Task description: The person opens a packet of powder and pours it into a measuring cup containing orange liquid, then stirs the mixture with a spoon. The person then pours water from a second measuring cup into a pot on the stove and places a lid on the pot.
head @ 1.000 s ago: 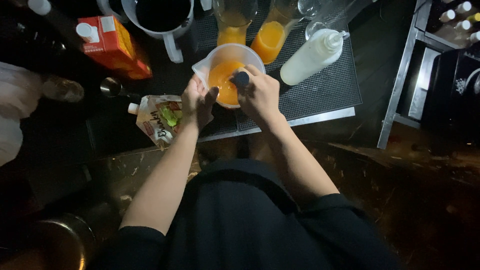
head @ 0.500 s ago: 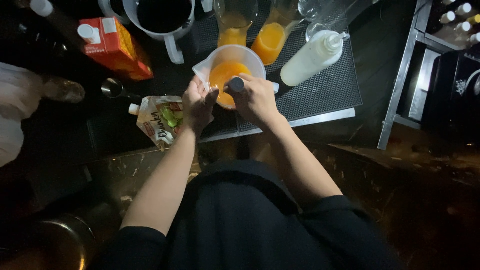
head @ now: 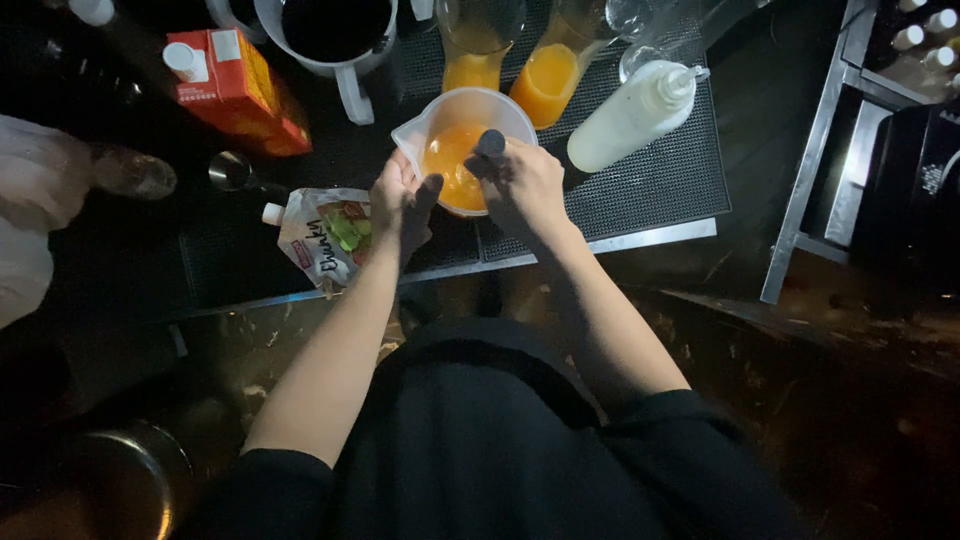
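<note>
From the head camera, a clear plastic measuring jug (head: 462,148) with orange liquid in it stands on a black ribbed bar mat (head: 640,190), just ahead of both hands. The left hand (head: 400,200) is curled against the jug's near left wall, fingers wrapped on its side and the thumb pointing up toward the rim. The right hand (head: 525,178) is clenched around a dark round-topped tool (head: 491,142) that stands over the jug's right rim; the lower end of the tool is hidden behind the fingers, so what it is cannot be made out. Left of the left hand lies a flat spouted pouch (head: 325,235), touching the wrist. Behind the jug stand two glasses of orange juice (head: 545,80), cut off at the top edge, and a white squeeze bottle (head: 632,118) lies tilted to the right. An orange carton (head: 235,88) stands at the far left.
</note>
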